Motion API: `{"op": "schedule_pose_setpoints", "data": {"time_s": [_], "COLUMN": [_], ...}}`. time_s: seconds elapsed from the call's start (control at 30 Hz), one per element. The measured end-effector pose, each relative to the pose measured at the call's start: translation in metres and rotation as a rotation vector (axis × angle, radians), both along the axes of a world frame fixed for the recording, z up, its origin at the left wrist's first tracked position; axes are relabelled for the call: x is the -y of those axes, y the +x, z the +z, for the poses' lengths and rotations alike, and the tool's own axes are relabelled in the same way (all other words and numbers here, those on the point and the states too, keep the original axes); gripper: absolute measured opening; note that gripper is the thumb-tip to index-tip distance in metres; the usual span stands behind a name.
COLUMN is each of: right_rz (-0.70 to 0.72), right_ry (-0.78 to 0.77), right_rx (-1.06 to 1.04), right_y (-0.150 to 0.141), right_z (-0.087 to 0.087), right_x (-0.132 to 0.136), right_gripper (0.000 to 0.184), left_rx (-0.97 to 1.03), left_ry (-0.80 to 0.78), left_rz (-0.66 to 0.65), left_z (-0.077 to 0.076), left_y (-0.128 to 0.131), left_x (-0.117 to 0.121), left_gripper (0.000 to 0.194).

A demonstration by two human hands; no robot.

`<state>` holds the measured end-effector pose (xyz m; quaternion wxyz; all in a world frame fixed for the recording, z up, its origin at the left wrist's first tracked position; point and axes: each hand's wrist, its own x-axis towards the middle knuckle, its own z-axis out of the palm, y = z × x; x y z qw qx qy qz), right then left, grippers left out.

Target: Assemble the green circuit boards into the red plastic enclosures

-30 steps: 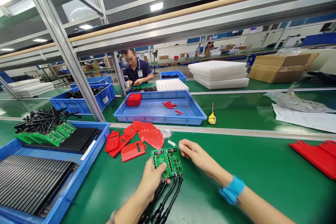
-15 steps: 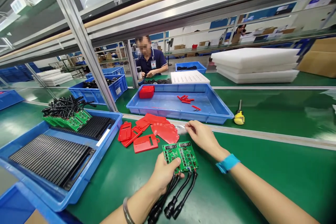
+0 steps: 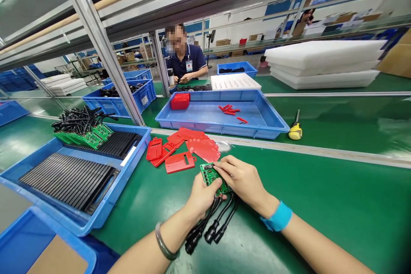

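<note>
A green circuit board (image 3: 209, 174) with a small digit display is gripped in my left hand (image 3: 203, 192), thumb across its face. Black cables (image 3: 212, 230) with round plugs hang from its near edge over the green bench. My right hand (image 3: 243, 180) covers the board's right half, fingertips pinched together at the display. Whatever those fingers hold, if anything, is hidden. Just beyond the board lie red plastic panels (image 3: 180, 162) and red sheets (image 3: 203, 147), fanned out and overlapping. A clear plastic piece (image 3: 224, 146) rests at their right end.
At left, a blue tray (image 3: 135, 154) carries black ribbed plates (image 3: 69, 182) and a stack of cabled boards (image 3: 93, 136). Ahead stands another blue tray (image 3: 205, 126) with red parts. A yellow screwdriver (image 3: 295, 130) and white foam sheets (image 3: 321, 66) lie right. A co-worker (image 3: 189, 62) sits opposite.
My right hand has moved from beside the clear plastic piece down and left onto the board. My left hand keeps its hold on the board. The view has tilted slightly downward.
</note>
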<state>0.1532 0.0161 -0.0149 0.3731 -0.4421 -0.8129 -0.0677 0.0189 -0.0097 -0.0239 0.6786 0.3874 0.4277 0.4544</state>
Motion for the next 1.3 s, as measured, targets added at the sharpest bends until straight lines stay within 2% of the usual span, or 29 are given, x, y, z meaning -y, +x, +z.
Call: {"op": "schedule_pose_setpoints", "data": {"time_s": [0.3, 0.5, 0.7, 1.03, 1.17, 1.3], "right_rz": [0.020, 0.010, 0.035, -0.006, 0.002, 0.022], "right_ry": [-0.157, -0.210, -0.110, 0.062, 0.063, -0.019], "right_rx": [-0.244, -0.272, -0.236, -0.026, -0.080, -0.160], "right_y": [-0.002, -0.001, -0.001, 0.000, -0.002, -0.003], "right_z": [-0.006, -0.006, -0.006, -0.008, -0.010, -0.011], "right_x": [0.000, -0.001, -0.001, 0.000, -0.002, -0.003], "right_gripper": [0.015, 0.015, 0.015, 0.015, 0.012, 0.011], "left_rx": [0.017, 0.013, 0.013, 0.016, 0.022, 0.018], "left_ry": [0.015, 0.029, 0.032, 0.018, 0.018, 0.021], "left_rz": [-0.004, -0.007, -0.012, 0.030, 0.032, 0.029], "left_z": [0.003, 0.002, 0.000, -0.001, 0.000, 0.002], "left_y": [0.000, -0.001, -0.001, 0.002, 0.002, 0.002], "left_x": [0.002, 0.001, 0.001, 0.002, 0.001, 0.001], "left_gripper": [0.053, 0.047, 0.049, 0.055, 0.061, 0.059]}}
